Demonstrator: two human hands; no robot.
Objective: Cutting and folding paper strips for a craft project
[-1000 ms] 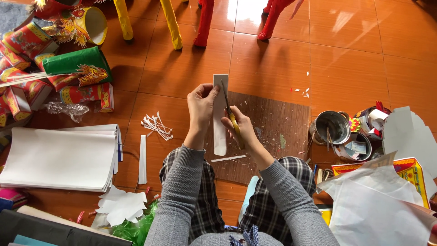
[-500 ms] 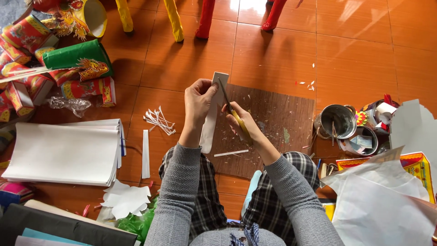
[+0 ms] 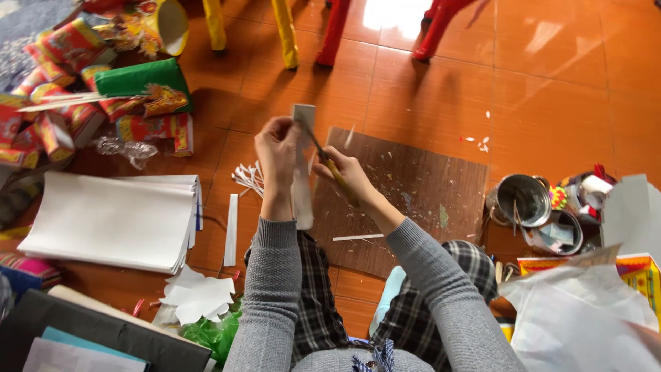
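The left hand (image 3: 277, 153) fingers pinch a long white paper strip (image 3: 301, 180) upright above the brown board (image 3: 420, 186), while the right hand (image 3: 344, 172) fingers close around a yellow-handled blade (image 3: 330, 167) set against the strip's upper part. Below lie the plaid-clad knees and orange floor (image 3: 551, 83). A white paper stack (image 3: 110, 220) sits left, 2 metal tins (image 3: 527, 200) right.

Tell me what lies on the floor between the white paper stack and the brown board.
In the head view, a narrow white paper strip lies between the paper stack and the brown board.
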